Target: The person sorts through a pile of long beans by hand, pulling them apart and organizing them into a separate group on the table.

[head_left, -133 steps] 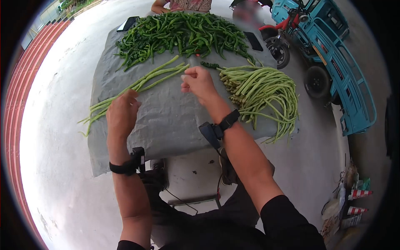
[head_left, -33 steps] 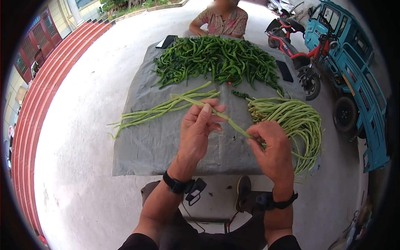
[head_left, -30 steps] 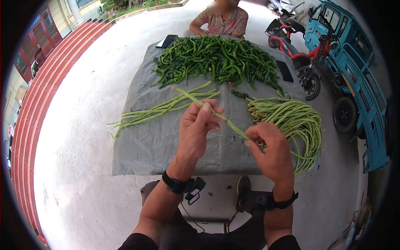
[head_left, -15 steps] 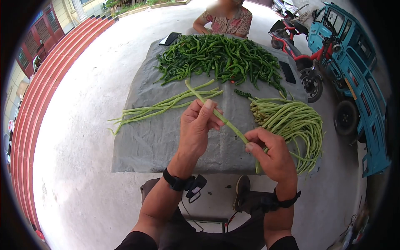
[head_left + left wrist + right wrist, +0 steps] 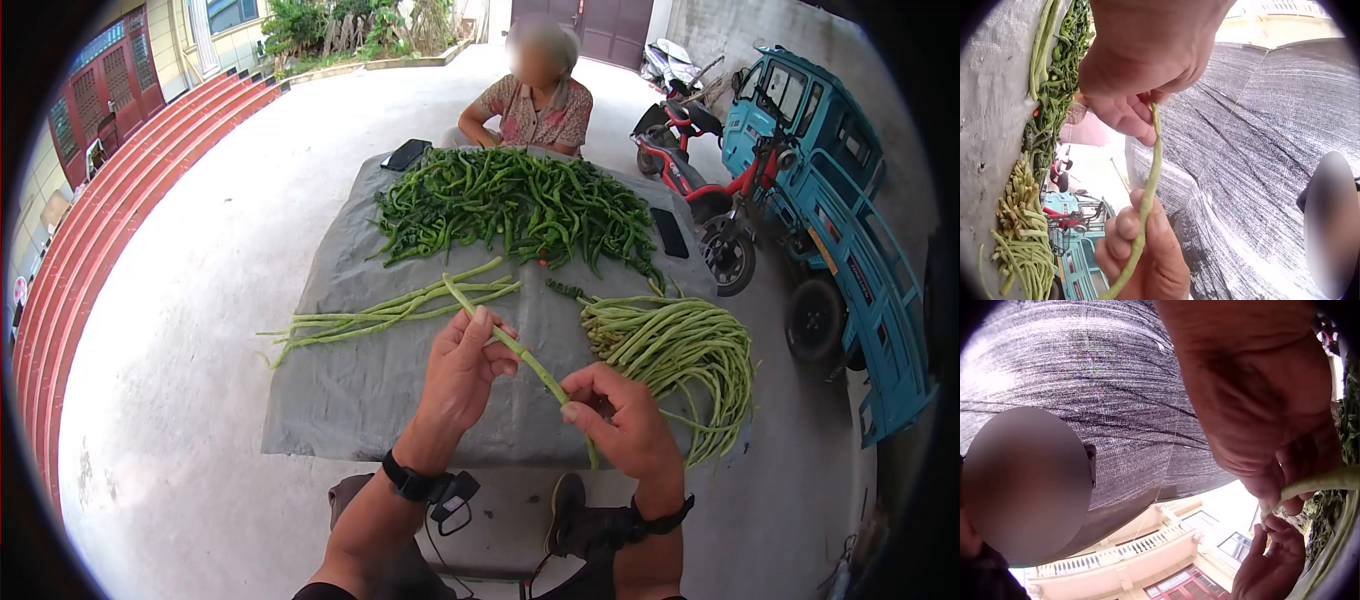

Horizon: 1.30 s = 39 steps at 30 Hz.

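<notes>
Gripping one long bean [image 5: 530, 362] above the desk [image 5: 340, 410]!

And on at both ends here! With the left hand [image 5: 460, 365], pinches along the upper part, thumb on top, fingers curled in beneath. With the right hand [image 5: 622, 420], pinches lower down, thumb closed against curled fingers. Holds the bean slanting across the space between the two, tip poking out past the left hand toward the far side, a thin length dangling below the right. From the left wrist, looks gently bent and knobbly from grip to grip!

Now look to the left: spread on the gray covering, partly crossing one another, reaching out to the side edge, just a few loose beans [image 5: 375, 318]. Over to the right, piled thick, curving round toward the near edge: a big bundle [image 5: 670, 350] of the same kind. And beyond, heaped wide across the far half, plenty of green peppers [image 5: 510, 200], with one dark phone [image 5: 668, 232] just beside on the right and another phone [image 5: 405, 155] near the far left corner. Past the far edge, in a patterned top, one person [image 5: 540, 110] facing this way. Farther right, parked close together: a red bike [image 5: 690, 180] and a blue three-wheeler [image 5: 840, 240]!
</notes>
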Motion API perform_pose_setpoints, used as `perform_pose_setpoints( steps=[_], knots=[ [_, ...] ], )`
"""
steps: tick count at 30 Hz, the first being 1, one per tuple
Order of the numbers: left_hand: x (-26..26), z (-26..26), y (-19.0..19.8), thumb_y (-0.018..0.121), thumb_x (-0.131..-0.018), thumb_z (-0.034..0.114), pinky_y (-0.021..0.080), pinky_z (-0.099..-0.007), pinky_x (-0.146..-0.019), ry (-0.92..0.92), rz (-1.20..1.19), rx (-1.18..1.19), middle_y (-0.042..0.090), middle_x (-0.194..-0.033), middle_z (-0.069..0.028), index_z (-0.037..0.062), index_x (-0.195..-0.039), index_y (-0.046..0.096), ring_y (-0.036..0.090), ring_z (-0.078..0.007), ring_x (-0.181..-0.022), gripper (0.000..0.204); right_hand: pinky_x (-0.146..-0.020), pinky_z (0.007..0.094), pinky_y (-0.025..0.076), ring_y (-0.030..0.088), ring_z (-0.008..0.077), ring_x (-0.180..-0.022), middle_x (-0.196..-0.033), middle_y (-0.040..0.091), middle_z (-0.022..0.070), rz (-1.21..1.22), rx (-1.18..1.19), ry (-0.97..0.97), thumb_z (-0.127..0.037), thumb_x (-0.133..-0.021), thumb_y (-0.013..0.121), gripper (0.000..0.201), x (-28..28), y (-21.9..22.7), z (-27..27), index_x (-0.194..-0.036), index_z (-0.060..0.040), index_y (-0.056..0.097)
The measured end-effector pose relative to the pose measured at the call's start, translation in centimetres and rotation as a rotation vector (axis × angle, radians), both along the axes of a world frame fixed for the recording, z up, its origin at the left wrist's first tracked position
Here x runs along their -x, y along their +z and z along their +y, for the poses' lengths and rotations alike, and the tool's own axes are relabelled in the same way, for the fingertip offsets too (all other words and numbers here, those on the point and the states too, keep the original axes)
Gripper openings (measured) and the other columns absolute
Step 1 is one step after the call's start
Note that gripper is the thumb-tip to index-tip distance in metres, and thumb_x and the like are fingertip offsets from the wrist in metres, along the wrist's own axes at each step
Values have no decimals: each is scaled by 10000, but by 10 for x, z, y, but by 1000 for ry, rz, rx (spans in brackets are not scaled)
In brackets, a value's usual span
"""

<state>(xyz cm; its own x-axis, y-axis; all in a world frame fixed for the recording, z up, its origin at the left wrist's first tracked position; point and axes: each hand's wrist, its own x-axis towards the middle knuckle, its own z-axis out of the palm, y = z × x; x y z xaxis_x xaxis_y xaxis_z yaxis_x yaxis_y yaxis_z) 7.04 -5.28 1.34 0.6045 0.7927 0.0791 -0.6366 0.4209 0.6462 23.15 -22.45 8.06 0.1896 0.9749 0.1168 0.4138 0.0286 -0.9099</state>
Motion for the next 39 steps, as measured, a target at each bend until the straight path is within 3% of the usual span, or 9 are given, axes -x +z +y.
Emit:
perform_pose_setpoints(
  steps=[6,9,12,18,29,39],
  knots=[
    [1,2,-2,595,-1118,310,584,-280,-657,12,5,3,740,-995,-85,65,-1102,632,754,-164,-787,248,-655,264,508,627,76,-729,-860,696,29,43,19,17,-105,-968,750,216,0,1,0,-1149,-17,671],
    [3,3,-2,599,-1116,309,571,-270,-648,26,2,0,740,-990,-76,69,-1101,636,750,-156,-779,243,-730,237,514,618,50,-808,-926,653,-12,68,113,13,-73,-948,766,237,2,11,-2,-1157,-16,670],
    [4,6,-2,603,-1115,308,560,-265,-639,40,-8,-6,740,-984,-73,72,-1096,640,745,-149,-769,239,-712,234,507,612,48,-794,-918,645,-16,66,107,24,-75,-940,775,255,3,12,-3,-1166,-20,670],
    [6,8,0,604,-1114,305,557,-267,-634,69,-6,-11,739,-980,-70,75,-1093,639,740,-145,-759,233,-646,260,516,632,72,-721,-851,680,15,75,61,47,-110,-940,786,292,5,9,-2,-1190,-23,663],
    [20,23,-1,575,-1125,333,577,-279,-691,119,-19,-75,694,-1013,-28,92,-1114,627,708,-114,-790,247,-674,263,522,648,81,-753,-881,684,16,160,68,119,-94,-922,783,351,4,10,-6,-1236,-27,642],
    [30,35,4,605,-1112,324,562,-256,-608,224,1,-77,726,-979,-45,86,-1076,641,720,-127,-701,243,-759,271,549,662,92,-859,-966,696,32,270,167,226,-92,-936,785,370,4,2,-3,-1252,-28,604]
  ],
)
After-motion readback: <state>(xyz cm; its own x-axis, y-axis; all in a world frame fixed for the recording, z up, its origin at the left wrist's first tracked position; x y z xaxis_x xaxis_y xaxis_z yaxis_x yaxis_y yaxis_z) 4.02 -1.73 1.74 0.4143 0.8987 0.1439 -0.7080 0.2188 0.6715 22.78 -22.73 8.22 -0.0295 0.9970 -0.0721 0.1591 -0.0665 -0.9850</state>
